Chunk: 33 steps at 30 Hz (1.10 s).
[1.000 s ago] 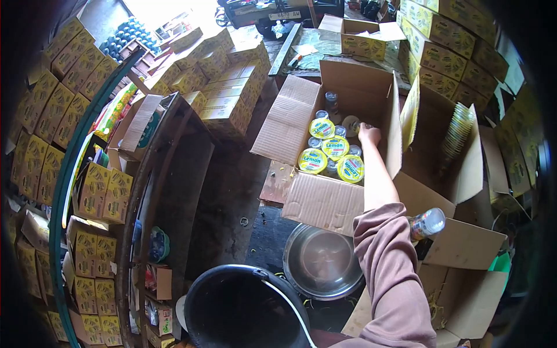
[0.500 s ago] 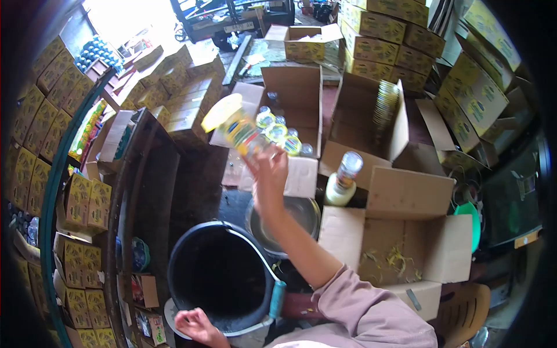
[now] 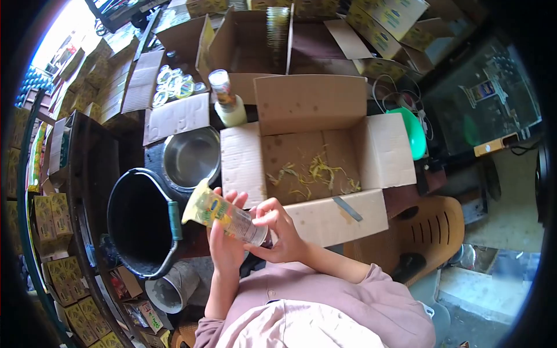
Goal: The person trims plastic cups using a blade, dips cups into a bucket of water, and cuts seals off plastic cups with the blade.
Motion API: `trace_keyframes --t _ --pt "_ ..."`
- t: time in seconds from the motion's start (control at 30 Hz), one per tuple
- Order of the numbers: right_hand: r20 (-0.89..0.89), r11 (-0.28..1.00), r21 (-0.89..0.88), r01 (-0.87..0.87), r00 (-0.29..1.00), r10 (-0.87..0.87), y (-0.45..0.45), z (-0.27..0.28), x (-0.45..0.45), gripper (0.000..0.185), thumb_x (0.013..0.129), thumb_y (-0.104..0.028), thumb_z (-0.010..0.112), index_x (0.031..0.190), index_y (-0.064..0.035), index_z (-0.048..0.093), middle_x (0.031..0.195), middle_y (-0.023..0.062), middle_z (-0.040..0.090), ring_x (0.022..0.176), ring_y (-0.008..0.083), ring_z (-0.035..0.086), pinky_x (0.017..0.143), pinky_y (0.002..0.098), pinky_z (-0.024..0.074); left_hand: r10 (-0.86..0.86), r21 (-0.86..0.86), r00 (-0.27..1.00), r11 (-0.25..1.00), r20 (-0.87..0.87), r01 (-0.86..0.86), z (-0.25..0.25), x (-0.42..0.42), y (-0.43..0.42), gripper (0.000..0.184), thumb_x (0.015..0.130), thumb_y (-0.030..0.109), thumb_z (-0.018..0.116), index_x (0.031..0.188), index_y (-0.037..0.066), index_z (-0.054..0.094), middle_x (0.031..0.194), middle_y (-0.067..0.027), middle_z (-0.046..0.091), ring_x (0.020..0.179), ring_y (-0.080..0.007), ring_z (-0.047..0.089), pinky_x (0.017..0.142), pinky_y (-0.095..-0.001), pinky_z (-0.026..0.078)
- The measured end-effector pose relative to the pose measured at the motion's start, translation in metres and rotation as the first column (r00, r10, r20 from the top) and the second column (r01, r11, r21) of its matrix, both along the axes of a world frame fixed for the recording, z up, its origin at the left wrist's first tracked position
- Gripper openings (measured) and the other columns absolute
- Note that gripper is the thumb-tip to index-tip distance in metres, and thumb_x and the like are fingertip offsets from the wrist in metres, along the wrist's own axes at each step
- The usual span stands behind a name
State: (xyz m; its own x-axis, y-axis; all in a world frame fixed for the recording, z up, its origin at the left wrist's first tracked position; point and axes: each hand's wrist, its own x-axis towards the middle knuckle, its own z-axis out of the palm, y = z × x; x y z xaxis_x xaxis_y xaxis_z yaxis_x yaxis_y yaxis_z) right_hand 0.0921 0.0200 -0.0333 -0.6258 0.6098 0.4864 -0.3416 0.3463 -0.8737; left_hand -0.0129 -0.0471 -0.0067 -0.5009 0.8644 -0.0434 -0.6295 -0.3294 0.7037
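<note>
Cup stack (image 3: 227,219), one, tilted, held in both hands: left hand (image 3: 226,252) half-curled around it, right hand (image 3: 284,239) with fingers bent at its clear end. Bucket (image 3: 130,232), left of hands; open box (image 3: 310,104), beyond.

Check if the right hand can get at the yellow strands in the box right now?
Probably yes: the box stands open just beyond the right hand, with nothing covering the strands. But its grip is on the container, so it likely must let go first.
</note>
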Motion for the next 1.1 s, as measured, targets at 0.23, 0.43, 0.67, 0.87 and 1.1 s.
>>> trace_keyframes --t 0.23,0.43,0.67,0.87,1.1 --pt "0.55 0.807 0.383 0.449 0.591 -0.59 0.055 -0.034 0.138 0.017 0.072 -0.012 0.064 0.089 -0.0068 0.063 0.087 0.0096 0.054 0.085 0.0243 0.052 0.076 0.0351 0.0431 -0.071 -0.259 0.984 0.959 0.164 0.113 -0.046 0.03 0.007 0.031 0.084 0.023 0.052 0.109 0.005 0.045 0.097 -0.0078 0.054 0.085 -0.0171 0.055 0.067 -0.0358 0.05" --pt "0.806 0.894 0.388 0.222 0.389 -0.447 0.1 -0.059 0.203 0.031 0.068 -0.029 0.068 0.095 -0.014 0.065 0.11 0.0046 0.054 0.118 0.0257 0.037 0.099 0.0474 0.0207 -0.136 -0.29 0.986 0.944 0.092 0.158 -0.051 0.033 -0.006 0.033 0.084 0.023 0.05 0.11 0.004 0.043 0.096 -0.0099 0.055 0.084 -0.0186 0.055 0.067 -0.0348 0.05" --pt "0.957 0.985 0.171 -0.028 0.241 -0.159 0.122 -0.06 0.19 0.036 0.066 -0.037 0.07 0.097 -0.0199 0.066 0.123 0.0027 0.049 0.13 0.026 0.021 0.101 0.0585 -0.0081 -0.126 -0.279 0.992 0.953 -0.016 0.117 -0.05 0.03 -0.024 0.033 0.084 0.022 0.053 0.111 0.005 0.045 0.096 -0.0094 0.056 0.081 -0.018 0.057 0.068 -0.0335 0.05" --pt "0.896 0.995 0.066 0.071 0.435 -0.091 0.136 -0.069 0.184 0.029 0.065 -0.032 0.071 0.088 -0.0155 0.065 0.11 0.001 0.058 0.116 0.0209 0.043 0.101 0.0549 0.0062 -0.118 -0.23 0.881 0.973 -0.458 0.011 -0.061 0.025 -0.02 0.049 0.079 0.005 0.062 0.121 0.002 0.037 0.104 -0.0069 0.056 0.094 -0.0134 0.054 0.083 -0.0273 0.042" --pt "0.481 0.644 -0.503 0.576 0.806 -0.346 0.14 -0.078 0.158 0.018 0.078 -0.014 0.066 0.091 -0.0078 0.056 0.078 -0.0017 0.058 0.069 0.0069 0.053 0.06 0.0241 0.044 -0.024 -0.058 0.803 0.998 -0.595 -0.014 -0.035 0.033 -0.014 0.034 0.071 0.004 0.069 0.103 0.001 0.057 0.099 -0.0052 0.061 0.091 -0.0107 0.056 0.081 -0.0261 0.043"
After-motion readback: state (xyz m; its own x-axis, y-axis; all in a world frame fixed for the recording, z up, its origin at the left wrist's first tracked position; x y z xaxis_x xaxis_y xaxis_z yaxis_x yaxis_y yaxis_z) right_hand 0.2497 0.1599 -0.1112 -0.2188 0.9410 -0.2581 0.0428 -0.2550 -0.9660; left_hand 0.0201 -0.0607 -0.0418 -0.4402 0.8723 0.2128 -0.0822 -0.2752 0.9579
